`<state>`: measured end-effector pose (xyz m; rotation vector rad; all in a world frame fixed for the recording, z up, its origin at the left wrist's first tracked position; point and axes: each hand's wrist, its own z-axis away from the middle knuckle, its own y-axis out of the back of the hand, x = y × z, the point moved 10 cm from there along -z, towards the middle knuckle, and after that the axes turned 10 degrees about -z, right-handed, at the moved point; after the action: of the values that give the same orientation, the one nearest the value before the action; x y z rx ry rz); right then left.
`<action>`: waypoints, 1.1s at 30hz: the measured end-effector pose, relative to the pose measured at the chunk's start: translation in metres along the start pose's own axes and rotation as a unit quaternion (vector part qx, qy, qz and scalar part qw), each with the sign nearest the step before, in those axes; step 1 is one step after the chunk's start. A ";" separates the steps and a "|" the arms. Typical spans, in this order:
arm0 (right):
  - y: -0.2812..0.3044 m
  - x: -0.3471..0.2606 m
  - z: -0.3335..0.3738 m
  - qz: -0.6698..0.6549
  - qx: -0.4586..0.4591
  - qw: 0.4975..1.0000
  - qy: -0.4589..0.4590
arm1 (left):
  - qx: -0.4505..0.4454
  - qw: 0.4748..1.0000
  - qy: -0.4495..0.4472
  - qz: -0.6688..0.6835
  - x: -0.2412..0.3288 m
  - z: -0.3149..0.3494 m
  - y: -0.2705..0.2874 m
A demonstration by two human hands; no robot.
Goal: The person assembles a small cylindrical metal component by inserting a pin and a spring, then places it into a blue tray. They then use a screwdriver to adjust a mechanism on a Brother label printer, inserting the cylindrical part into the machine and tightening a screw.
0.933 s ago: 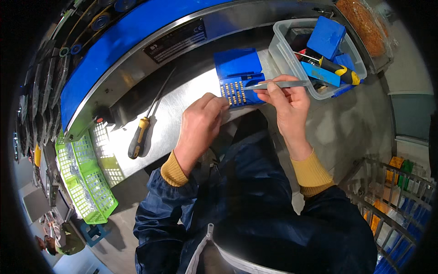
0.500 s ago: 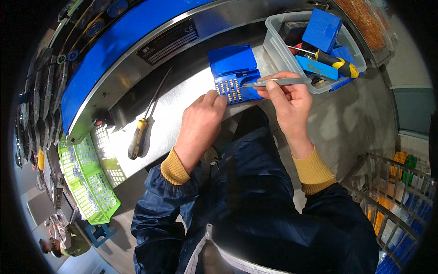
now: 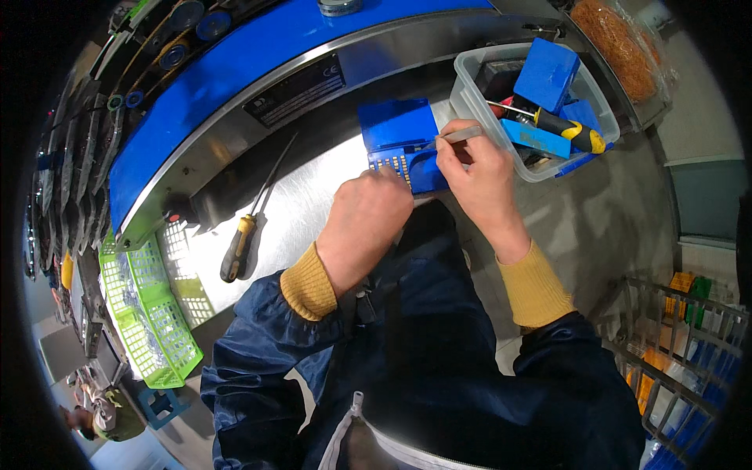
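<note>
Metal tweezers pinched tight in the right hand's grip, tip over the open blue box, which lies by the tabletop's front edge near its right end, left of the clear tub. Change: left hand is now further over the box's front-left corner, hiding more of the gold pieces; less of the tweezers shows. Both hands crowd the box. Left fingertips hidden, can't tell if holding anything.
</note>
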<state>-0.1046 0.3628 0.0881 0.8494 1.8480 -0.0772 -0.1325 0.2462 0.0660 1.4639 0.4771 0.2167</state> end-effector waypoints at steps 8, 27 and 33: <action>-0.008 0.006 -0.003 0.034 0.012 0.999 -0.020 | 0.022 0.997 -0.015 0.071 -0.013 0.000 -0.001; -0.011 0.021 0.003 -0.010 0.023 0.997 -0.071 | 0.155 0.909 0.117 0.368 -0.070 0.035 -0.013; -0.020 0.019 -0.002 0.002 -0.014 0.994 -0.105 | 0.186 0.885 0.145 0.401 -0.081 0.047 -0.019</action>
<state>-0.1217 0.3588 0.0665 0.7948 1.6469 -0.1317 -0.1864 0.1677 0.0634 1.9627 0.1171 1.0648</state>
